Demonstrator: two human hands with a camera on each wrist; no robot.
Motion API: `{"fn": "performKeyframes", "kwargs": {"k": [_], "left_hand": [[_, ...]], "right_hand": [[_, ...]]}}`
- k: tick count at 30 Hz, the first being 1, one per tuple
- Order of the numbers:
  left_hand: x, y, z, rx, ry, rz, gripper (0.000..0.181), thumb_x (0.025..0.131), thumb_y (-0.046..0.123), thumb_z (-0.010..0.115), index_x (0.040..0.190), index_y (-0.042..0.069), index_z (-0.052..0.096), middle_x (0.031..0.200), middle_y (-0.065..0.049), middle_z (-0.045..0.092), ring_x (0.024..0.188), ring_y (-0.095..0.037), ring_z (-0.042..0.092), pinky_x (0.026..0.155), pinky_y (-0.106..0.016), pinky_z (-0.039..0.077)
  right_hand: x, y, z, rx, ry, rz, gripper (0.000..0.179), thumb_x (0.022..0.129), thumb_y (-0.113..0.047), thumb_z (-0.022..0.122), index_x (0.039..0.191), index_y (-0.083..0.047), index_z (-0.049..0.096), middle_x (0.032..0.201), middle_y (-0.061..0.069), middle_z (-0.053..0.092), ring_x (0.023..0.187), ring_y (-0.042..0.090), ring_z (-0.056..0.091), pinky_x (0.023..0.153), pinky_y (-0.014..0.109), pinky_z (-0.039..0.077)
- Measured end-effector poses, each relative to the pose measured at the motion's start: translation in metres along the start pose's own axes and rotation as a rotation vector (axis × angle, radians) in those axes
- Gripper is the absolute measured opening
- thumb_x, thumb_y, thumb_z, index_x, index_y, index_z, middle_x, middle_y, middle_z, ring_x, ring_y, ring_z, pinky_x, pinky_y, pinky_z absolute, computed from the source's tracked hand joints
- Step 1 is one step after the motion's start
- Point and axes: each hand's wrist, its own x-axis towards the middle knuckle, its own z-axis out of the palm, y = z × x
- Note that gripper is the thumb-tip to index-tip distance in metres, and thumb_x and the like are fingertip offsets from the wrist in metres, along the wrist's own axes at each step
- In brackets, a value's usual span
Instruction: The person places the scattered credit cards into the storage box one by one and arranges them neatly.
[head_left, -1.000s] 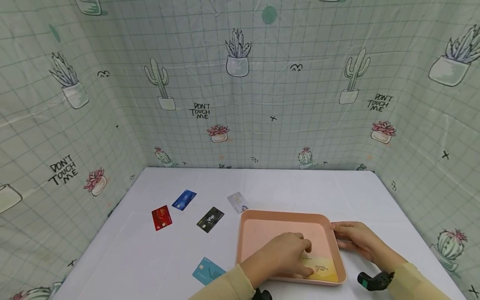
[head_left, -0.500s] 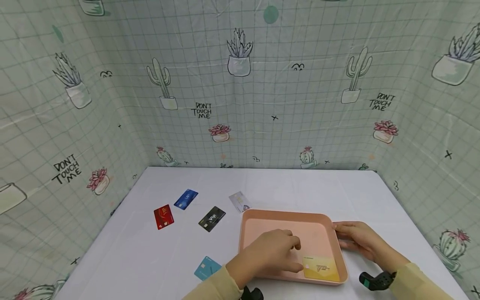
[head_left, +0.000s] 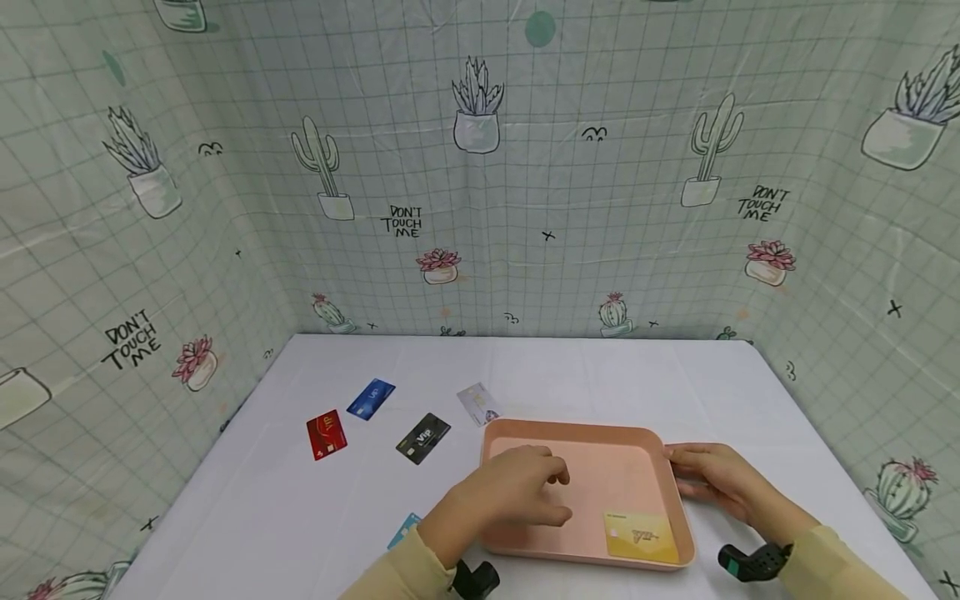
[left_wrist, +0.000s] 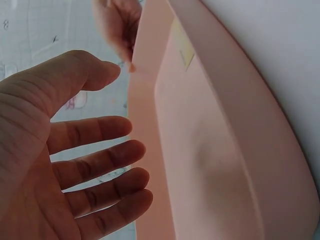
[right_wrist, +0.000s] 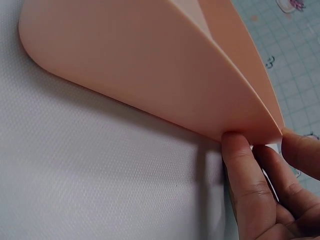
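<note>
Left hand (head_left: 521, 487) hovers empty with fingers loosely spread over the nine-o'clock side of the peach tray (head_left: 622, 475), while the right hand (head_left: 708, 479) grips that tray at three. My read: the yellow card (head_left: 641, 537) counts as placed, and the next move calls for clearing the tray and pinching a loose one. Yellow's lying flat inside, roughly four o'clock from the left hand; black VIP card (head_left: 423, 438) is on the desk (head_left: 225, 517) at ten.
</note>
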Motion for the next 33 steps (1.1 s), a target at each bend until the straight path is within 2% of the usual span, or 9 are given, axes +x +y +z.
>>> {"fn": "performKeyframes", "kwargs": {"k": [9,18,23,28,33], "left_hand": [[-0.017,-0.014,-0.007,-0.094,-0.004,-0.043,0.037,0.086,0.036,0.078,0.117,0.016,0.074,0.110,0.005,0.068,0.090,-0.002,0.056,0.080,-0.022,0.051],[-0.031,-0.032,-0.007,-0.143,0.016,-0.114,0.037,0.085,0.038,0.080,0.114,0.015,0.074,0.107,0.005,0.067,0.085,-0.004,0.057,0.079,-0.025,0.052],[-0.038,-0.043,-0.009,-0.176,0.047,-0.109,0.037,0.088,0.039,0.079,0.116,0.015,0.073,0.111,0.002,0.069,0.092,-0.006,0.058,0.083,-0.027,0.053],[-0.048,-0.054,-0.014,-0.203,0.080,-0.078,0.036,0.091,0.037,0.077,0.117,0.014,0.072,0.114,0.000,0.070,0.100,-0.010,0.061,0.086,-0.028,0.054],[-0.058,-0.061,-0.018,-0.205,0.081,-0.096,0.036,0.091,0.037,0.077,0.117,0.013,0.072,0.113,-0.001,0.070,0.101,-0.012,0.061,0.089,-0.030,0.055]], "right_hand": [[-0.002,-0.001,0.001,0.010,0.002,0.014,0.061,0.106,-0.025,0.059,0.146,0.017,0.041,0.119,0.014,0.073,0.093,0.011,0.071,0.080,0.029,0.061],[0.000,0.000,0.001,-0.019,0.016,0.008,0.062,0.107,-0.026,0.058,0.147,0.017,0.040,0.127,0.021,0.069,0.095,0.012,0.070,0.082,0.030,0.061],[0.001,-0.001,0.001,-0.021,0.020,0.014,0.062,0.107,-0.024,0.056,0.148,0.018,0.037,0.127,0.022,0.069,0.094,0.011,0.071,0.081,0.030,0.061],[0.002,0.000,0.001,0.000,0.007,0.016,0.064,0.107,-0.025,0.057,0.149,0.018,0.036,0.126,0.022,0.069,0.093,0.011,0.071,0.082,0.030,0.061],[0.002,0.001,0.000,0.013,0.002,0.015,0.063,0.108,-0.024,0.056,0.150,0.018,0.035,0.127,0.022,0.069,0.094,0.011,0.071,0.082,0.030,0.061]]}}
